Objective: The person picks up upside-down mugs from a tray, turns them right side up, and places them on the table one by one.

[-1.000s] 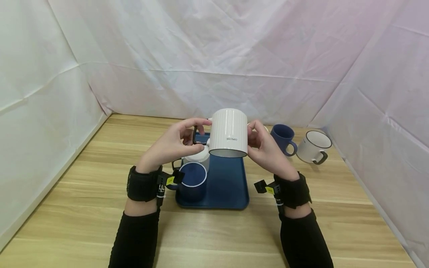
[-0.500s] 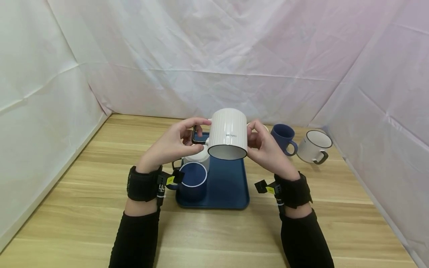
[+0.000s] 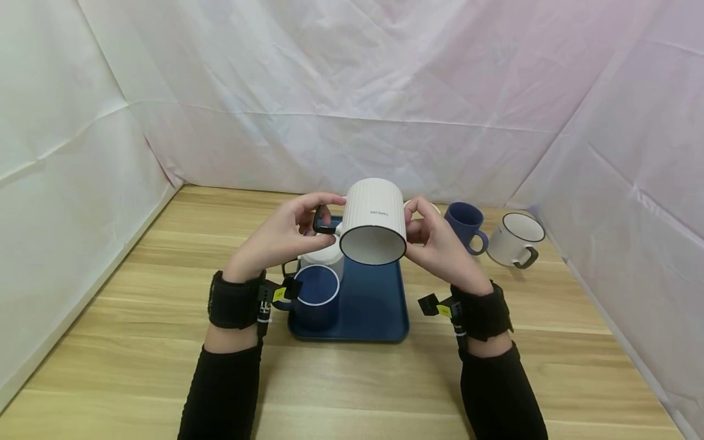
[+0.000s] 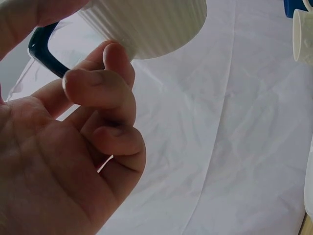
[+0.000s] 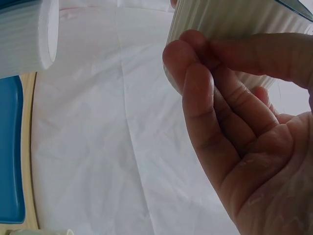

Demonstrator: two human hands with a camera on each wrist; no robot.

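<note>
A white ribbed mug [image 3: 374, 217] with a dark handle [image 3: 323, 225] hangs in the air over a blue tray [image 3: 379, 308], tilted so its mouth faces me. My left hand [image 3: 308, 229] pinches the handle between thumb and fingers. My right hand [image 3: 420, 223] grips the mug's right side. The left wrist view shows curled fingers [image 4: 98, 88] under the ribbed wall [image 4: 146, 22] beside the handle [image 4: 44, 51]. In the right wrist view, fingertips [image 5: 195, 58] press on the mug's wall [image 5: 230, 17].
A dark blue mug with a white rim [image 3: 316, 296] and a white mug [image 3: 326, 258] stand on the tray's left side. On the wooden table [image 3: 110, 318] to the right sit a blue mug [image 3: 464, 225] and a white mug with a dark rim [image 3: 514, 241]. White sheets wall in the table.
The ribbed mug has tipped further, so more of its mouth faces me. Both hands keep their hold and have barely moved.
</note>
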